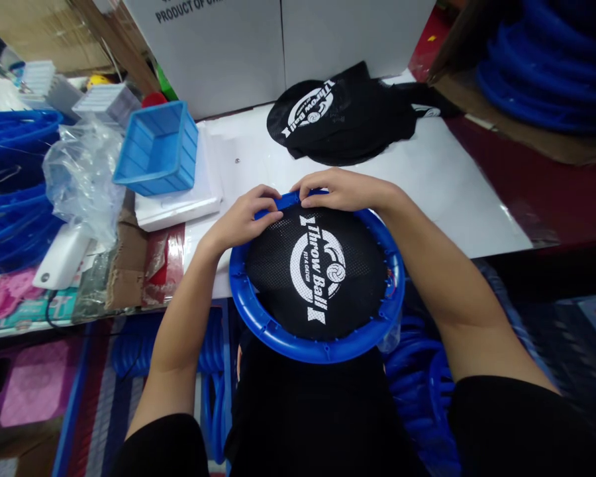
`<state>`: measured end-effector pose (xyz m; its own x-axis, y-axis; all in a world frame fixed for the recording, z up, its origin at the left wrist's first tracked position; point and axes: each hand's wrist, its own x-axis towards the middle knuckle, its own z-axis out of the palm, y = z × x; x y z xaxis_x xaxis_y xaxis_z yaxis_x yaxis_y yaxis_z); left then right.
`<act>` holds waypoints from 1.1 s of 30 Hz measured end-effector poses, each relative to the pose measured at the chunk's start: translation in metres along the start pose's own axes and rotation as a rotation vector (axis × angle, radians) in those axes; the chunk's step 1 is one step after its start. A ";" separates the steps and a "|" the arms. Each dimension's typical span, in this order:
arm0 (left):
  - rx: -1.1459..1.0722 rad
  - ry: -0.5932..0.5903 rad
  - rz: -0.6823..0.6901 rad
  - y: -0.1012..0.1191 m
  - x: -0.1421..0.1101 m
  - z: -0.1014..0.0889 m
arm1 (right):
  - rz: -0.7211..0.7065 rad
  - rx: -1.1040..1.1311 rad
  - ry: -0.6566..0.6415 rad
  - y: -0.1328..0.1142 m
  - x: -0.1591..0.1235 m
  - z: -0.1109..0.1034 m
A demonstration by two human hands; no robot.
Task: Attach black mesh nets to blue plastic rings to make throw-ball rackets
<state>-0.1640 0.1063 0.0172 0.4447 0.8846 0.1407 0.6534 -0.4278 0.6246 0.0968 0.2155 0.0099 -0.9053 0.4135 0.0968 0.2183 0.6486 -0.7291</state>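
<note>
A round blue plastic ring (322, 350) rests tilted between my body and the table edge. Inside it lies a black mesh disc (273, 285) printed in white with "Throw Ball". My left hand (251, 215) is closed on the ring's far rim, left of centre, thumb over the mesh edge. Just right of it, my right hand (338, 189) curls its fingers over the same rim, at the edge of the mesh. Whether the fingertips also pinch the mesh or some small part is hidden.
More black mesh discs (357, 129) are piled farther back on the white table sheet (451, 192). To the left stand a light blue bin (156, 149) and a clear plastic bag (82, 175). Blue rings are stacked at left and in a box (556, 79) at right. A large white carton (238, 53) stands behind.
</note>
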 end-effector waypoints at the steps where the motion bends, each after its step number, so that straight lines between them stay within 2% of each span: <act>1: -0.008 0.020 -0.012 -0.001 0.000 0.000 | 0.006 0.003 0.006 0.001 0.001 0.001; 6: -0.140 0.108 -0.147 -0.007 0.000 0.002 | 0.027 -0.007 0.042 0.003 0.003 0.005; 12: -0.274 0.141 -0.277 -0.008 0.000 0.002 | 0.073 -0.035 0.062 0.005 0.005 0.008; 16: -0.281 0.148 -0.275 -0.006 0.001 0.003 | 0.076 -0.028 0.064 0.007 0.006 0.008; 23: -0.271 0.257 -0.217 -0.008 0.004 0.010 | 0.066 -0.005 0.056 0.015 0.009 0.008; 28: -0.256 0.228 -0.265 -0.011 0.007 0.010 | 0.060 0.001 0.067 0.019 0.011 0.009; 33: -0.258 0.209 -0.293 -0.010 0.010 0.009 | 0.134 0.009 0.057 0.014 0.010 0.007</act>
<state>-0.1606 0.1176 0.0056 0.1124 0.9915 0.0648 0.5471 -0.1162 0.8290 0.0884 0.2235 -0.0040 -0.8458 0.5323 0.0362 0.3328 0.5794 -0.7440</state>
